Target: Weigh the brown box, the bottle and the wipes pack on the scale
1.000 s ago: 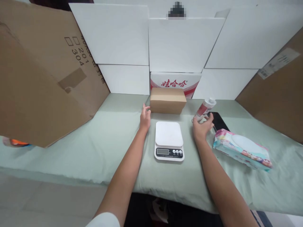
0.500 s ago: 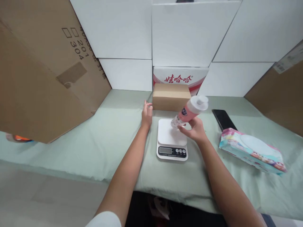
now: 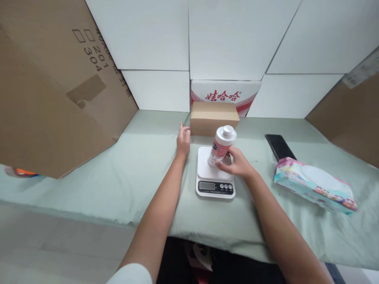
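A pink-and-white plastic bottle with a white cap [image 3: 221,146] is gripped near its base by the right hand [image 3: 235,165], the fingers closed around it. The bottle is held slightly tilted just right of the frame's centre, its base at or on the platform of the white digital kitchen scale [image 3: 215,173]; contact cannot be told. The left hand [image 3: 183,139] is laid open on the pale green cloth [image 3: 118,177], just left of the small brown cardboard box [image 3: 214,117]. At the right of the frame, a black phone [image 3: 279,146] and a pastel wet-wipe pack [image 3: 314,189] are seen.
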Tool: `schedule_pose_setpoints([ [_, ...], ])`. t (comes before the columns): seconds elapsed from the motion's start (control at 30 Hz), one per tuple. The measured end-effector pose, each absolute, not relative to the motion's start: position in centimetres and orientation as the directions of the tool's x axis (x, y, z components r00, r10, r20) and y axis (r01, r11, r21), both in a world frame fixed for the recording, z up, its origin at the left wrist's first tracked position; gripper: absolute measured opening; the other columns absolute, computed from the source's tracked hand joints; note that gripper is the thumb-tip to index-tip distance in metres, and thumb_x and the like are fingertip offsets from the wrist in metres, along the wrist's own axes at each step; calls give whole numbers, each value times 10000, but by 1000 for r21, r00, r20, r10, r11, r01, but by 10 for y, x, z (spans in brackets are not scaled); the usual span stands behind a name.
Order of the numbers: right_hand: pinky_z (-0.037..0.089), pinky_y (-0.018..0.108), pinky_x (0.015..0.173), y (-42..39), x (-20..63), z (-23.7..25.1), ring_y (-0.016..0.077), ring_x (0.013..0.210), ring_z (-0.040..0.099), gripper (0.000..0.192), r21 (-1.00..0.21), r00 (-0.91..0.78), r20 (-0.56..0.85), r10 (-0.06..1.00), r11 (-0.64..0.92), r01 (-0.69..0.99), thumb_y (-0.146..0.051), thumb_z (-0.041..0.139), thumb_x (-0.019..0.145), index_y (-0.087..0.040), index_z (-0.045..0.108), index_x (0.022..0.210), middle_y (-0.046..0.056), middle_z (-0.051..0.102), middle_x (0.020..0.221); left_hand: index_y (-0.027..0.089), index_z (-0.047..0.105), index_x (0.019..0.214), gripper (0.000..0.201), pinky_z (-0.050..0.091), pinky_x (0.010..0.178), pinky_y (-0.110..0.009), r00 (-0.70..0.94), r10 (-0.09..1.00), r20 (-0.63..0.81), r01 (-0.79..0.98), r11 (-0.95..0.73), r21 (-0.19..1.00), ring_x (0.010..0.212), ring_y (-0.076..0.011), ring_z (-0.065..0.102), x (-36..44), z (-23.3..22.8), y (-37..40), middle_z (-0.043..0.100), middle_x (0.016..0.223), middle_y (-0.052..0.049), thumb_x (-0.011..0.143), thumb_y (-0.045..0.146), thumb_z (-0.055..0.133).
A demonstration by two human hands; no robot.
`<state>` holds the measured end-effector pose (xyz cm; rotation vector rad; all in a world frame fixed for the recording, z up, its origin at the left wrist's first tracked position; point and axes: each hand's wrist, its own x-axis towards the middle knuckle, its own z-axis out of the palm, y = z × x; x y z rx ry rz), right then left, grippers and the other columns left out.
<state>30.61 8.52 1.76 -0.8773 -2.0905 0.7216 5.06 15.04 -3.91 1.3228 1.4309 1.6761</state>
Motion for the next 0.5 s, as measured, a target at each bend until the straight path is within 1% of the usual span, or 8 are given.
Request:
schedule_pose_setpoints([
  [0.07, 423, 306, 645, 87, 310, 18, 151, 703, 473, 430, -693, -468, 446, 762, 626, 358, -494, 827, 785, -203, 680, 1065, 7, 604, 811, 213, 660, 1170, 439, 311, 1327, -479, -359, 881, 309, 166, -265, 950, 1659, -315, 319, 51, -38, 150, 335, 1769, -168, 1000, 590, 511],
  [0.13, 419, 306, 658, 89, 312, 17, 151, 707, 467, 444, -680, -456, 462, 761, 634, 369, -505, 837, 790, -215, 676, 1084, -4, 577, 796, 211, 663, 1170, 429, 311, 1326, -478, -364, 884, 294, 157, -253, 955, 1657, -316, 322, 51, -36, 148, 333, 1771, -164, 1007, 576, 509],
  [0.27, 388, 288, 622, 86, 308, 17, 138, 675, 436, 355, -710, -457, 426, 781, 602, 365, -474, 826, 806, -213, 648, 967, -15, 523, 741, 217, 667, 1196, 357, 310, 1324, -434, -376, 888, 266, 173, -215, 961, 1658, -275, 320, 53, -30, 144, 341, 1774, -125, 1029, 482, 494],
  [0.37, 371, 281, 598, 81, 301, 18, 126, 650, 421, 351, -754, -468, 386, 795, 564, 336, -472, 824, 811, -209, 641, 955, -8, 557, 747, 218, 668, 1198, 316, 327, 1311, -406, -386, 888, 250, 179, -194, 965, 1649, -252, 339, 54, -27, 142, 349, 1772, -116, 1034, 416, 483],
  [0.43, 379, 282, 599, 80, 298, 17, 124, 645, 429, 349, -776, -464, 372, 804, 544, 320, -477, 829, 814, -212, 658, 963, -3, 588, 760, 207, 668, 1204, 322, 356, 1290, -410, -385, 889, 247, 173, -193, 966, 1623, -268, 387, 53, -27, 142, 367, 1761, -133, 1032, 404, 480],
  [0.5, 400, 289, 612, 84, 299, 16, 128, 647, 455, 353, -804, -400, 379, 834, 511, 303, -492, 841, 806, -215, 673, 945, 0, 607, 764, 203, 667, 1219, 337, 381, 1269, -419, -381, 891, 246, 163, -197, 967, 1589, -286, 439, 53, -28, 143, 412, 1738, -138, 1030, 410, 481],
])
